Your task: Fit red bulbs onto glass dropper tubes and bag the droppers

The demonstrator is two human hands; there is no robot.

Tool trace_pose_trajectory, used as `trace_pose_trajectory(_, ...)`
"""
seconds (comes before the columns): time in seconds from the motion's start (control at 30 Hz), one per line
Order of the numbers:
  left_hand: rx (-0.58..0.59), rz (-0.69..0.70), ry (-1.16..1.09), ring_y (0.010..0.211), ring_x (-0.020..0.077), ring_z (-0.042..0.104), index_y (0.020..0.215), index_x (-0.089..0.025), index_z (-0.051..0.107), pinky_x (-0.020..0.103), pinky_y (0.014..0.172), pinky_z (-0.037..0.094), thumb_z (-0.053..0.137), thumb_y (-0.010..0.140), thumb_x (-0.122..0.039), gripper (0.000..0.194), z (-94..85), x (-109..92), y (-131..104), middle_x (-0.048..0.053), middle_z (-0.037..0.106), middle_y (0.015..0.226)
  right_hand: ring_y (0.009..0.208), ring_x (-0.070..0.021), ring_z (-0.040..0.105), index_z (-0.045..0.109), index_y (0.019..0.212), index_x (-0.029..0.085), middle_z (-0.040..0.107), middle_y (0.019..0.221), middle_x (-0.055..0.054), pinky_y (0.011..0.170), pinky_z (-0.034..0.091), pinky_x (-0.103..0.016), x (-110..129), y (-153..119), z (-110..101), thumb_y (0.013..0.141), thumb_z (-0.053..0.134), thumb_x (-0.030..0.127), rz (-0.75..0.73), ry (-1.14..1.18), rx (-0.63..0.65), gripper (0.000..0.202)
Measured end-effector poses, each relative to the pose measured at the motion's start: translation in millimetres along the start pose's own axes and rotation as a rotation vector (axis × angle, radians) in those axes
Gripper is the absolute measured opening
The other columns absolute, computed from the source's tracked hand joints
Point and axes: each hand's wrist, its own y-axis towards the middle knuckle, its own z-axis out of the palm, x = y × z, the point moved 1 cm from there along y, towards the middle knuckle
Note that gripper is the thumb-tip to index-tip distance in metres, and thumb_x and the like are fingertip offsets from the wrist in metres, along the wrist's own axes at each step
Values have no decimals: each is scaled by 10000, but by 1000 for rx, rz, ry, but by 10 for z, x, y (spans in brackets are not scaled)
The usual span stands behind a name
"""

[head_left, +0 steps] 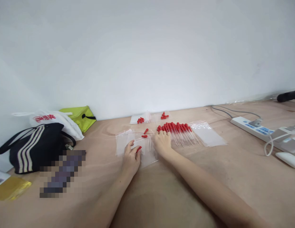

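Note:
Between the thumb and fingers of my left hand [132,155] is a small red rubber bulb [138,149]. That hand rests over clear zip bags [121,144] lying flat. My right hand [162,142] is at the left end of a row of droppers [179,131] with red bulbs and thin clear tubes. Its fingers are curled down, and their tips are hidden, so what they grip cannot be made out. Two loose red bulbs [144,136] lie on the bags, between and beyond my hands. A few thin clear tubes [149,144] show between the hands.
Behind are two more bags with red bulbs [140,120] on them. Right of the row lies a flat clear bag [208,133]. Farther right sit a power strip [253,128] with cables and a white mouse [288,160]. Left are a black bag [38,148] and green bag [84,118].

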Motion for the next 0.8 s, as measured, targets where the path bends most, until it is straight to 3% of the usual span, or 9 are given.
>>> trace_pose_trajectory(0.13,-15,64,-10,970,259,483,788,-181,630,397,798,447,510,780,-185,120,-84,-185,31,107,540,991,863,-230,475,591,947,151,582,931,-119,743,232,-367,-507,-388,-74,750,408,79,-283,-9,-148,279)
trace_pose_trajectory(0.27,129,103,-47,806,223,540,760,-195,610,378,731,431,542,789,-258,97,-110,-412,22,49,616,794,810,-168,485,583,949,169,572,873,-64,812,219,-355,-870,-666,-70,773,389,78,-437,126,-294,277)
trace_pose_trajectory(0.43,278,151,-228,693,173,582,799,-189,604,296,641,460,504,824,-282,139,-92,-507,-39,26,643,733,753,-121,519,589,907,186,595,847,-33,820,222,-329,-854,-758,-58,836,399,157,-496,242,-321,204)
trace_pose_trajectory(0.57,275,115,-369,659,142,601,841,-189,591,244,597,482,453,854,-288,171,-87,-480,-55,26,645,751,727,-114,528,593,899,189,610,821,-23,831,213,-338,-771,-763,-53,846,398,173,-516,284,-266,202)
trace_pose_trajectory(0.8,285,122,-407,706,146,608,859,-196,581,253,644,494,447,856,-267,151,-71,-481,-59,29,643,783,721,-117,528,606,894,193,607,798,-23,831,208,-348,-722,-777,-52,856,392,192,-525,245,-225,217)
